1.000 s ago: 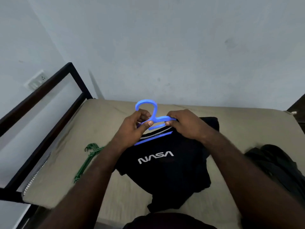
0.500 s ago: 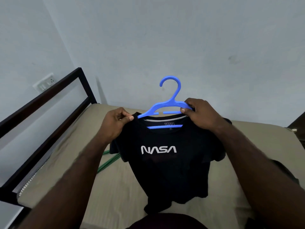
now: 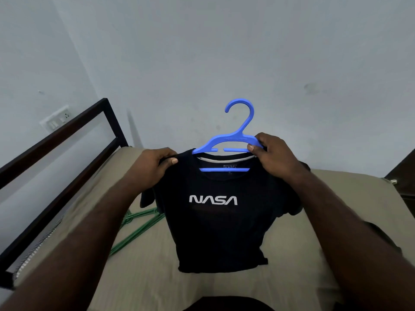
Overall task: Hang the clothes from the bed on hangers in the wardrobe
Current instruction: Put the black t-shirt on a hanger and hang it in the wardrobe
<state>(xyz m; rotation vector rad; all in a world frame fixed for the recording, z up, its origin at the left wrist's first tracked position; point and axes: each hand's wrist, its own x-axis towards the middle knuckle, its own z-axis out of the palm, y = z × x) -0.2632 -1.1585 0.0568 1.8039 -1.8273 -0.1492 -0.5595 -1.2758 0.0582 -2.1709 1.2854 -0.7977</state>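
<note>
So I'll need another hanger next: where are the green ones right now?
In the head view, the green hangers lie on the bed left of centre, partly hidden behind the held-up black NASA T-shirt.

The black cotton T-shirt [image 3: 220,232] before me has white NASA lettering and a white-edged collar. It sits on a bright blue plastic hanger [image 3: 242,124]. Green thin hangers [image 3: 139,230] lie on my faintly striped beige bed sheet [image 3: 146,277]. The metal bed frame [image 3: 74,124] is black and the plaster wall [image 3: 247,52] pale grey.

Shirt [image 3: 220,221] on hanger [image 3: 240,122], over bed [image 3: 146,277] (spare hangers [image 3: 139,230] left).
</note>
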